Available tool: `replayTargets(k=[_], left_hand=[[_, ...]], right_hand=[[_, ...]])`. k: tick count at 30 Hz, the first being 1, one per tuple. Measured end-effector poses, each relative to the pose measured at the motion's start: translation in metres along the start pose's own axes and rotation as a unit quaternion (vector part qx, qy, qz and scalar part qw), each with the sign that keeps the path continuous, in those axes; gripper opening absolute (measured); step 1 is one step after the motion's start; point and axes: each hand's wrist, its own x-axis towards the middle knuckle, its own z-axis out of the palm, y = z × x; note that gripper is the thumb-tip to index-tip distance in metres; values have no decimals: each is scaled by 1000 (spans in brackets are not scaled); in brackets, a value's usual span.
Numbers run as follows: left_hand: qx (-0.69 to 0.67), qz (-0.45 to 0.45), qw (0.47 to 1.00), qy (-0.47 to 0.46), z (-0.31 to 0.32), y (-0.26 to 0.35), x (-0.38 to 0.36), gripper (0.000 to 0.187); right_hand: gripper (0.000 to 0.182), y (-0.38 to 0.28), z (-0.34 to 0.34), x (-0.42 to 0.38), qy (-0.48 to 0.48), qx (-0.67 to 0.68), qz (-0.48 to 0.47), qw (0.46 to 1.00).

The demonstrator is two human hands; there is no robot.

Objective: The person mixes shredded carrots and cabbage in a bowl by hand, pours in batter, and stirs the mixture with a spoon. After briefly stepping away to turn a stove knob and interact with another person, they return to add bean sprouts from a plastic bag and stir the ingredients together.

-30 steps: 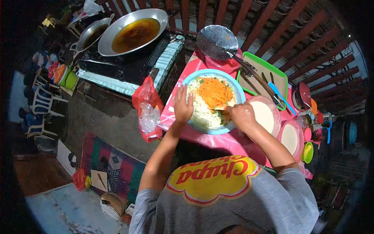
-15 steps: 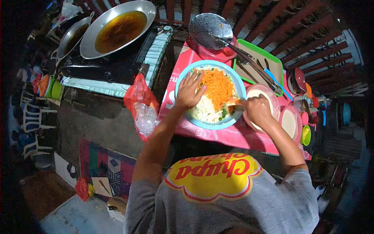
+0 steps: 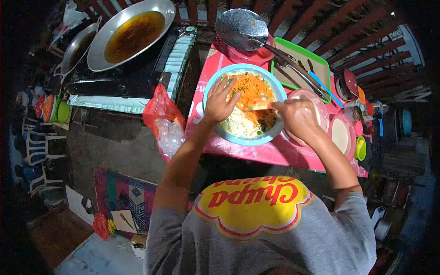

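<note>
A light blue basin (image 3: 247,142) holds shredded orange carrot (image 3: 250,87), pale shredded vegetable (image 3: 237,123) and bits of chopped green. My left hand (image 3: 221,104) lies at the basin's left side, fingers spread, over the rim and the edge of the shreds. From the right, my right hand (image 3: 299,118) is closed around the handle of a wooden spoon (image 3: 260,105). The spoon's head is in the carrot, partly covered by shreds. Just beside my right hand are a pink bowl with pale contents (image 3: 321,108) and a second pink bowl (image 3: 340,136).
A wok of brown oil (image 3: 135,37) sits on the stove (image 3: 110,87) at left. A skimmer (image 3: 242,28) rests over a pink container behind the basin. A green-rimmed tray (image 3: 302,59) holds utensils. A red plastic bag (image 3: 161,107) hangs near the table's left edge.
The spoon and my right hand have moved up and left within the basin, and the carrot is more spread and mixed with green. My left hand stays at the rim.
</note>
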Motion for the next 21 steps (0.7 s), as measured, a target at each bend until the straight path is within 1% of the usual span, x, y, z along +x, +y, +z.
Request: replayTargets(k=[2,3,5,8,10,11,12,14,15,18,20,21], left_hand=[[0,1,1000,3,0,1,0,53],[2,-12,1000,-8,-1,1,0,53],[6,-26,1000,-16,-6,1,1,53],[18,-15,999,-25,-13,3,-1,53],[31,-20,999,-22,-17,5,-1,53],[30,-20,999,-24,-16,5,-1,53],[32,-21,999,-21,-14,3,-1,53],[36,-20,999,-18,-12,2,-3,53],[42,-17,999,-26,-12,1,-4,53],[56,-9,998,-36,-13,1,-6,53],[37,-13,999,-36,-13,2,-3,52],[36,-12,999,-38,-13,2,-3,52]], right_hand=[[17,-8,25,6,-48,-48,1,998],[19,-10,33,2,-71,-59,-15,996],[19,-6,39,-11,-73,-51,-8,996],[20,0,24,-16,-71,-22,4,997],[20,-4,-1,-5,-47,16,9,999],[17,-10,-8,3,-12,35,-15,999],[15,-21,-3,12,-45,14,4,999],[15,-31,30,10,-52,-45,-28,997],[17,-33,34,5,-79,-60,-20,995],[17,-18,33,-16,-83,-33,-3,996],[18,-7,24,-14,-70,-41,-19,997],[19,-9,10,-6,-58,-40,1,998]])
